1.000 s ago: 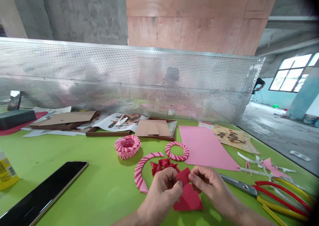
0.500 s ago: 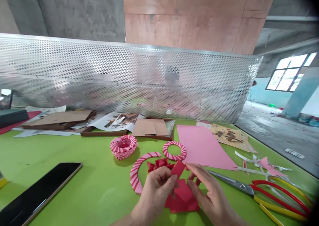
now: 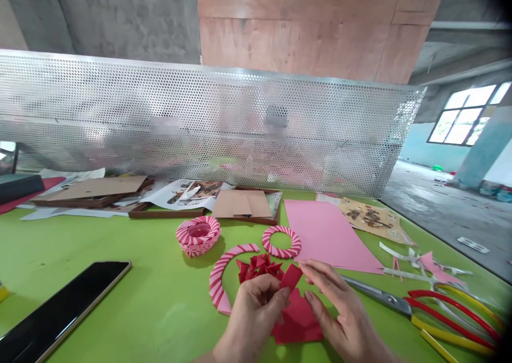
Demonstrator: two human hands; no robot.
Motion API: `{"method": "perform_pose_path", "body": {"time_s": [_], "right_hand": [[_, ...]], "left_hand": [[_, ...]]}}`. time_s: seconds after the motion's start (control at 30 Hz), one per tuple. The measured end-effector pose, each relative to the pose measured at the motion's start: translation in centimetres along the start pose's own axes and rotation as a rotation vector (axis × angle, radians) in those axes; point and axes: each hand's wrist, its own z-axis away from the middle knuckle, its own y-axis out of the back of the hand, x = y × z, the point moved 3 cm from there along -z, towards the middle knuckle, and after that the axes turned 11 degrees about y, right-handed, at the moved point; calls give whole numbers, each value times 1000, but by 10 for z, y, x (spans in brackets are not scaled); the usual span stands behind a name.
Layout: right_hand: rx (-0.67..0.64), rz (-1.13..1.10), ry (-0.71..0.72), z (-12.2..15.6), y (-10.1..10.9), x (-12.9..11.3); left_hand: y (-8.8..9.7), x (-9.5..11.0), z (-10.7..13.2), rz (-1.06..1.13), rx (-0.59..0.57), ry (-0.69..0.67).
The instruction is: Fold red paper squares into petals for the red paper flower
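Observation:
My left hand [image 3: 254,316] pinches a small folded red paper piece [image 3: 290,277] between thumb and fingers, just above a flat red paper sheet [image 3: 299,322] on the green table [image 3: 152,304]. My right hand [image 3: 335,312] is beside it with fingers stretched out, fingertips near the red piece's right edge and over the red sheet. Behind my hands lies a cluster of small folded red pieces [image 3: 258,267], a curved pink-and-white striped arc [image 3: 222,279], a striped ring [image 3: 282,242] and a striped woven bowl [image 3: 198,235].
A pink paper sheet [image 3: 326,235] lies right of the ring. Scissors with red and yellow handles [image 3: 432,312] and paper scraps [image 3: 424,267] sit at the right. A black phone [image 3: 64,309] lies at the left. Cardboard and prints [image 3: 180,198] line a perforated metal screen [image 3: 208,123]; people sit behind it.
My right hand has let go of the folded red piece and spread its fingers; my left hand keeps the pinch. The view has shifted slightly.

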Motion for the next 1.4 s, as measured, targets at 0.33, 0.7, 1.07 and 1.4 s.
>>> {"method": "perform_pose_path", "body": {"time_s": [0.33,0.7,1.07,1.4], "right_hand": [[-118,231,76,3,-2,-1],[67,-25,-38,-2,3,-1],[99,27,96,-2,11,-3],[120,178,300,-13,21,-20]], "left_hand": [[2,-2,-1,-47,42,-15],[0,7,4,-217,145,-102],[-1,12,13,45,-31,90],[-4,8,7,156,-189,122]]}}
